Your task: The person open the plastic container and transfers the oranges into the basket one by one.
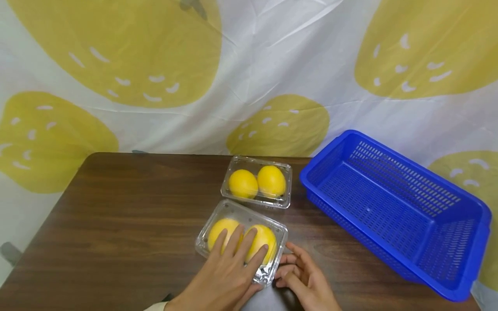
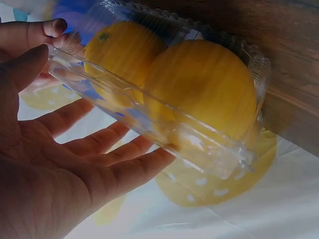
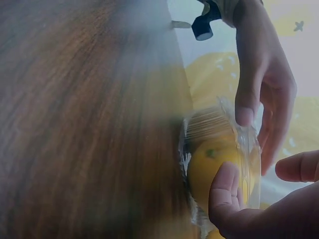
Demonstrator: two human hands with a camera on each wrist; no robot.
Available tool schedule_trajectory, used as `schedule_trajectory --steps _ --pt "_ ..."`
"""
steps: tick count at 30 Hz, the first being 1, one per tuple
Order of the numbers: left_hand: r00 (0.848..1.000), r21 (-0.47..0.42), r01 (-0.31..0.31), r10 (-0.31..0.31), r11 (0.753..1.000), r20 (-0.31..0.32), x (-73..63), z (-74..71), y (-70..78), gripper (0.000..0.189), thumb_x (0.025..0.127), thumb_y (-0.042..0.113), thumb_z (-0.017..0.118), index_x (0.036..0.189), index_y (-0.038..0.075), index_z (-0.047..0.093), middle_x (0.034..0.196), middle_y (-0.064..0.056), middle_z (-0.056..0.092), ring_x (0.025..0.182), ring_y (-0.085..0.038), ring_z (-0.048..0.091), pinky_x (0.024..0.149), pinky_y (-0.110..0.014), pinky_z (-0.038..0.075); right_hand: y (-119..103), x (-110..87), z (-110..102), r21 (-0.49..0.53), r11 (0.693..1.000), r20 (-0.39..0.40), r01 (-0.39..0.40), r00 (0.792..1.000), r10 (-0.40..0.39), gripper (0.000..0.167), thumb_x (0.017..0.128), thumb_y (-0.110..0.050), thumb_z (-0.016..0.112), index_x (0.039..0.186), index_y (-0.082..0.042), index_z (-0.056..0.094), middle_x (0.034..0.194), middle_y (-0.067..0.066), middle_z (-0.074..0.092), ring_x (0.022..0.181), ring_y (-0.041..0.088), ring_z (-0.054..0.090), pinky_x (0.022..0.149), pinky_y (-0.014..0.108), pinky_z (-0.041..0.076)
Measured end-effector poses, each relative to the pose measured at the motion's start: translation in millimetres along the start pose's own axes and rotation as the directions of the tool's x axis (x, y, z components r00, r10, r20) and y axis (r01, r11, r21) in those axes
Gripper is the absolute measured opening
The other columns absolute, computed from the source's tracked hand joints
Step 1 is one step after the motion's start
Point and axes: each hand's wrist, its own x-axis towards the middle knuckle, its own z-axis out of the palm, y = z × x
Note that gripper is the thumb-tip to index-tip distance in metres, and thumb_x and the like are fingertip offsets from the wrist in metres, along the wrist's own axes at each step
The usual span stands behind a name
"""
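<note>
A clear plastic clamshell box holding two round yellow-orange fruits sits near the table's front, its lid down over them. My left hand lies across the lid with its fingers spread and straight; its thumb is at the lid's near edge. At the box's right side is my right hand, fingers loosely bent and one finger against the side wall. A second clear clamshell box with two more yellow fruits stands just behind the first.
To the right, a blue plastic basket with slotted walls stands at an angle on the brown wooden table. Behind the table hangs a white cloth with large yellow fruit prints.
</note>
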Motion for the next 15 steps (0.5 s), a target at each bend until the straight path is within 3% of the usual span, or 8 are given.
schedule_trajectory --steps 5,11,15 --pt "1.0 -0.017 0.012 -0.012 1.0 0.022 4.4 1.6 1.6 0.073 0.092 0.066 0.08 0.146 0.02 0.065 0.154 -0.017 0.06 0.14 -0.042 0.057 0.106 -0.059 0.056 2 0.5 2 -0.018 1.0 0.015 0.019 1.0 -0.018 0.066 0.095 0.022 0.051 0.155 0.026 0.025 0.118 0.023 0.064 0.097 0.011 0.071 0.079 0.033 0.066" --pt "1.0 -0.008 0.027 -0.027 1.0 -0.002 10.0 6.0 6.8 0.071 0.093 0.065 0.078 0.145 0.018 0.067 0.153 -0.016 0.061 0.138 -0.042 0.058 0.107 -0.06 0.055 5 -0.1 4 -0.036 0.999 -0.016 0.01 1.0 -0.01 0.066 0.096 0.022 0.055 0.156 0.021 0.029 0.114 0.021 0.066 0.095 0.011 0.071 0.078 0.032 0.066" --pt "0.999 0.004 0.043 -0.043 0.999 -0.008 12.8 8.0 10.0 0.07 0.095 0.065 0.076 0.145 0.018 0.068 0.153 -0.016 0.061 0.138 -0.041 0.057 0.107 -0.06 0.055 8 0.8 5 -0.046 0.998 -0.029 0.048 0.998 -0.05 0.064 0.095 0.022 0.056 0.154 0.021 0.032 0.112 0.021 0.066 0.094 0.012 0.071 0.077 0.032 0.066"
